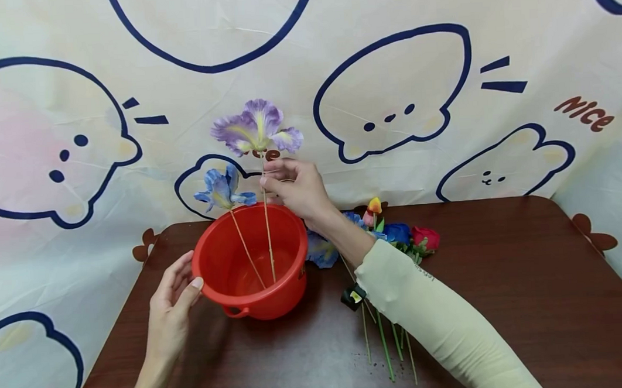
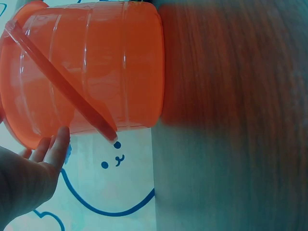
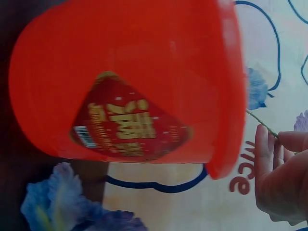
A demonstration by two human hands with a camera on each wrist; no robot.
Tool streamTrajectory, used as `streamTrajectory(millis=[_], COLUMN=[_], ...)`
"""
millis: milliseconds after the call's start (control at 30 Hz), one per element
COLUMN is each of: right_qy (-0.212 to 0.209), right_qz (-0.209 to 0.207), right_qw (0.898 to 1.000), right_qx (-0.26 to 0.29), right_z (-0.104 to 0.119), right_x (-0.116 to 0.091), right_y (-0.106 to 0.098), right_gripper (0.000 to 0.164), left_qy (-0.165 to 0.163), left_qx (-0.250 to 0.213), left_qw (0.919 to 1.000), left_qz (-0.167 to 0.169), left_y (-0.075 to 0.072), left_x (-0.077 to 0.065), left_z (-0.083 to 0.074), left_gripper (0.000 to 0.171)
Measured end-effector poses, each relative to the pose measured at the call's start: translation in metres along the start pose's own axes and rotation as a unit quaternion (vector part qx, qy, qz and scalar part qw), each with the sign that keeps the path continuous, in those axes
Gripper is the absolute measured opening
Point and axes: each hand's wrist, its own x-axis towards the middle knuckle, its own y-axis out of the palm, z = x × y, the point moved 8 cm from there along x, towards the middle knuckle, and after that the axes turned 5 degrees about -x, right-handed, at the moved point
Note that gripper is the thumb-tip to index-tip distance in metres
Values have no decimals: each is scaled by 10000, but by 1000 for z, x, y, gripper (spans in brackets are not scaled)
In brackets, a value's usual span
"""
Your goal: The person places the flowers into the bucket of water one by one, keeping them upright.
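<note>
A red bucket (image 1: 290, 295) stands on the table with its handle (image 2: 65, 86) hanging down the side. My left hand (image 1: 171, 309) rests on the bucket's left side, thumb at the rim and fingers nearly straight along the wall. My right hand (image 1: 300, 188) pinches the stem of a purple artificial iris (image 1: 260, 126) between thumb and fingers, above the far right rim. The stem's lower end reaches down inside the bucket. Beside it a blue artificial iris (image 1: 220, 190) leans in the bucket, its bloom above the rim.
Right of the bucket lies a bunch of artificial flowers, with a red rose (image 1: 425, 239), a blue rose (image 1: 397, 233) and blue irises (image 3: 57, 197); my right forearm passes over them. Green stems (image 1: 385, 348) point toward the near edge. A patterned cloth (image 1: 386, 8) hangs behind the table (image 1: 504, 254).
</note>
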Motion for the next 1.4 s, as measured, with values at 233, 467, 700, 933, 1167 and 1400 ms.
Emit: streamTrajectory(millis=[233, 467, 700, 933, 1167, 1400], right_qy=[276, 247, 296, 418, 482, 837], right_qz=[64, 153, 272, 412, 572, 661], right_qw=[9996, 9989, 9973, 9949, 9909, 9864], right_qx=[-30, -378, -622, -815, -1117, -1254], right_z=[-21, -26, -26, -28, -29, -23], right_x=[1, 1, 3, 8, 8, -8], right_y=[10, 18, 22, 24, 26, 12], right_gripper=[27, 23, 22, 21, 26, 30], left_qy=[21, 49, -64, -74, -163, -174], left_qx=[-14, -34, 84, 93, 115, 176], left_qw=[10000, 10000, 9999, 9999, 9998, 9997], left_qz=[-18, 6, -23, -15, -32, -40], left_y=[-1, 0, -2, -2, -2, -3], left_x=[0, 1, 0, -1, -1, -1], left_z=[0, 0, 1, 2, 3, 2], left_gripper=[52, 52, 53, 53, 54, 54])
